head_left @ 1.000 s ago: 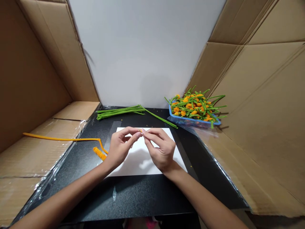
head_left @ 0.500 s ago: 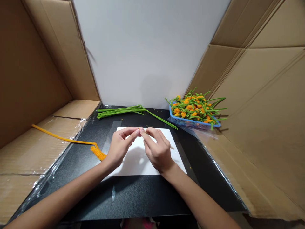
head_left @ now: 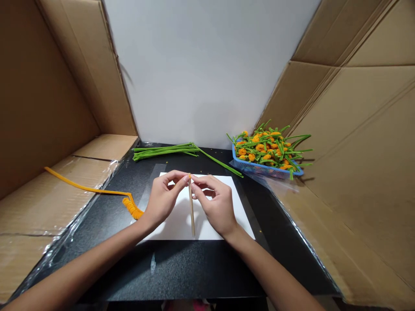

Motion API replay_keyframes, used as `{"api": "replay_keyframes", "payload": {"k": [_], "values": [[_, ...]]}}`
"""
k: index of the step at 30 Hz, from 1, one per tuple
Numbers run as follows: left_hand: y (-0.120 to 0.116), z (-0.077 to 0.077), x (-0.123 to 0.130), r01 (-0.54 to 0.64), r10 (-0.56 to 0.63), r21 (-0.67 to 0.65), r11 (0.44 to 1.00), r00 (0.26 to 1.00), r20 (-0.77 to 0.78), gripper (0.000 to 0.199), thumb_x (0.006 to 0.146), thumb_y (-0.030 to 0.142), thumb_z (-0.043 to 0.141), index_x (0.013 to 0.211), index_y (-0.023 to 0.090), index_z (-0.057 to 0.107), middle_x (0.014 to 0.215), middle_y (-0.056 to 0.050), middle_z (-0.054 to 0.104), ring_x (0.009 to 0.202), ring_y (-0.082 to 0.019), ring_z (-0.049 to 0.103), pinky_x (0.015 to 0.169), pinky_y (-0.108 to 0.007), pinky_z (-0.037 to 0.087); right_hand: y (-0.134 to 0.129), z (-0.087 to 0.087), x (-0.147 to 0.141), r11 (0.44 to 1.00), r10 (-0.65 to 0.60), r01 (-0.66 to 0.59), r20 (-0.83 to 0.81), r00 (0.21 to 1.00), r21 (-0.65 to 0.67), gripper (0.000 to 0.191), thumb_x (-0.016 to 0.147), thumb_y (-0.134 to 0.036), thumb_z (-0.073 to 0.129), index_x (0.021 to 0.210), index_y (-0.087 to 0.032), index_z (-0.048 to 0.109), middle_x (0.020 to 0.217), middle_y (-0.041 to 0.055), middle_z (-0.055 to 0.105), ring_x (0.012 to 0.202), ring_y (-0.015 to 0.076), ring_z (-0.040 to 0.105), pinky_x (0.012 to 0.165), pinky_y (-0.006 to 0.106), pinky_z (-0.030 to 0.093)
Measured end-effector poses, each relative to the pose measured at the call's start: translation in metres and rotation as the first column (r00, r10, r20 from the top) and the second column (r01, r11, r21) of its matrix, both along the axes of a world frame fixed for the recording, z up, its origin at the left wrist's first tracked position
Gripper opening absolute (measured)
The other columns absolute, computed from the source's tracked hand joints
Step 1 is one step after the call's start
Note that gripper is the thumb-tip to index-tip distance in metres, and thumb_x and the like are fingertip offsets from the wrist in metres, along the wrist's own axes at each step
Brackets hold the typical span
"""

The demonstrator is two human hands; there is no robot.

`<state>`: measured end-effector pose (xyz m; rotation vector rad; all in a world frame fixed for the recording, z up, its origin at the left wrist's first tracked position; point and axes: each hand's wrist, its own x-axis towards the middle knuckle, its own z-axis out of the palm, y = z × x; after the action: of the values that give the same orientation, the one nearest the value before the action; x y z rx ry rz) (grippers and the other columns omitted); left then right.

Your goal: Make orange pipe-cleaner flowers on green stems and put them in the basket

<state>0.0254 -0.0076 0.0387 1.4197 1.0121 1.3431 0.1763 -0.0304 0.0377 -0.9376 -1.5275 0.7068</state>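
A thin tan wooden stick points down toward me over a white sheet of paper. A bit of orange shows at its far end, between my fingertips. My left hand pinches that end between thumb and forefinger. My right hand is closed at the same end, its forefinger against the tip and its thumb beside the shaft. Left of the paper lies an orange pipe cleaner, coiled at one end, with a long straight tail running left. My left wrist partly hides the coil.
A bundle of green pipe cleaners lies at the back of the black table, one stem angled off rightward. A blue basket at the back right is heaped with orange-and-green pipe cleaner pieces. Cardboard walls stand on both sides.
The stick has swung from pointing right, mostly behind my right hand, to pointing down toward me. My right fingers have shifted around its far end; my left hand keeps its pinch.
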Motion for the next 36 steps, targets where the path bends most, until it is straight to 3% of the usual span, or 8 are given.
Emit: {"api": "replay_keyframes", "payload": {"k": [4, 11, 16, 21, 24, 26, 30, 36], "values": [[-0.005, 0.001, 0.002, 0.009, -0.007, 0.059, 0.998, 0.999, -0.034, 0.024, 0.08, 0.041, 0.076, 0.084, 0.018, 0.076, 0.085, -0.005, 0.075, 0.08, -0.019, 0.068, 0.073, -0.028, 0.055, 0.004, -0.001, 0.001, 0.987, 0.05, -0.075, -0.176, 0.983, -0.139, 0.029, 0.086, -0.031, 0.073, 0.113, -0.022, 0.075, 0.092, 0.0043, 0.069, 0.076, 0.0156, 0.069, 0.063, 0.029, 0.065], [-0.008, 0.006, 0.0, -0.017, 0.03, 0.131, 0.991, 0.995, -0.1, 0.021, 0.083, 0.039, 0.075, 0.08, 0.018, 0.074, 0.08, -0.004, 0.075, 0.075, -0.017, 0.067, 0.069, -0.027, 0.053, 0.006, 0.007, 0.008, 0.989, 0.147, -0.147, -0.103, 0.984, 0.005, 0.021, 0.092, -0.028, 0.066, 0.11, -0.028, 0.078, 0.098, 0.0031, 0.064, 0.076, 0.012, 0.068, 0.063, 0.026, 0.066], [-0.007, 0.008, -0.004, -0.055, 0.098, 0.228, 0.972, 0.979, -0.181, 0.018, 0.088, 0.036, 0.071, 0.094, 0.019, 0.075, 0.089, -0.004, 0.076, 0.08, -0.017, 0.069, 0.07, -0.026, 0.054, 0.006, 0.01, 0.014, 0.989, -0.004, -0.003, 0.046, 0.999, 0.15, 0.015, 0.092, -0.02, 0.066, 0.102, -0.022, 0.077, 0.098, 0.0047, 0.072, 0.077, 0.0139, 0.071, 0.067, 0.027, 0.064], [-0.01, 0.008, -0.004, -0.078, 0.182, 0.404, 0.911, 0.957, -0.224, 0.013, 0.09, 0.028, 0.068, 0.097, 0.018, 0.074, 0.093, -0.005, 0.075, 0.082, -0.016, 0.069, 0.072, -0.026, 0.055, 0.007, 0.004, 0.018, 0.816, -0.299, 0.082, 0.296, 0.907, 0.572, 0.019, 0.092, -0.008, 0.06, 0.103, -0.018, 0.071, 0.092, 0.0062, 0.076, 0.084, 0.016, 0.073, 0.076, 0.028, 0.061], [-0.011, 0.006, -0.002, -0.071, 0.17, 0.383, 0.921, 0.958, -0.23, 0.013, 0.09, 0.028, 0.068, 0.097, 0.019, 0.075, 0.092, -0.005, 0.076, 0.08, -0.016, 0.07, 0.072, -0.027, 0.056, 0.007, 0.002, 0.018, 0.714, -0.408, 0.069, 0.335, 0.85, 0.697, 0.018, 0.09, -0.007, 0.062, 0.104, -0.017, 0.068, 0.09, 0.0067, 0.078, 0.08, 0.0162, 0.074, 0.076, 0.028, 0.06], [-0.012, 0.006, 0.0, -0.056, 0.138, 0.34, 0.939, 0.965, -0.223, 0.013, 0.09, 0.029, 0.068, 0.097, 0.02, 0.076, 0.093, -0.004, 0.077, 0.08, -0.016, 0.07, 0.069, -0.026, 0.056, 0.008, 0.002, 0.018, 0.688, -0.445, 0.107, 0.3, 0.844, 0.718, 0.015, 0.088, -0.006, 0.064, 0.098, -0.016, 0.067, 0.085, 0.0062, 0.077, 0.075, 0.0157, 0.074, 0.073, 0.026, 0.061], [-0.016, 0.006, 0.005, -0.023, 0.081, 0.285, 0.958, 0.978, -0.192, 0.011, 0.088, 0.029, 0.071, 0.091, 0.02, 0.077, 0.089, -0.003, 0.078, 0.074, -0.014, 0.07, 0.058, -0.021, 0.053, 0.008, 0.001, 0.015, 0.721, -0.426, 0.227, 0.161, 0.89, 0.655, 0.012, 0.086, -0.007, 0.067, 0.086, -0.019, 0.067, 0.078, 0.0033, 0.076, 0.069, 0.0148, 0.074, 0.068, 0.025, 0.062], [-0.017, 0.005, 0.005, -0.02, 0.074, 0.305, 0.952, 0.983, -0.168, 0.008, 0.089, 0.026, 0.07, 0.09, 0.021, 0.077, 0.088, -0.002, 0.078, 0.077, -0.014, 0.072, 0.058, -0.018, 0.054, 0.003, -0.005, 0.006, 0.931, -0.187, 0.206, -0.092, 0.978, 0.303, 0.004, 0.085, -0.015, 0.071, 0.085, -0.018, 0.07, 0.079, 0.003, 0.075, 0.065, 0.0159, 0.073, 0.063, 0.029, 0.064]]}}
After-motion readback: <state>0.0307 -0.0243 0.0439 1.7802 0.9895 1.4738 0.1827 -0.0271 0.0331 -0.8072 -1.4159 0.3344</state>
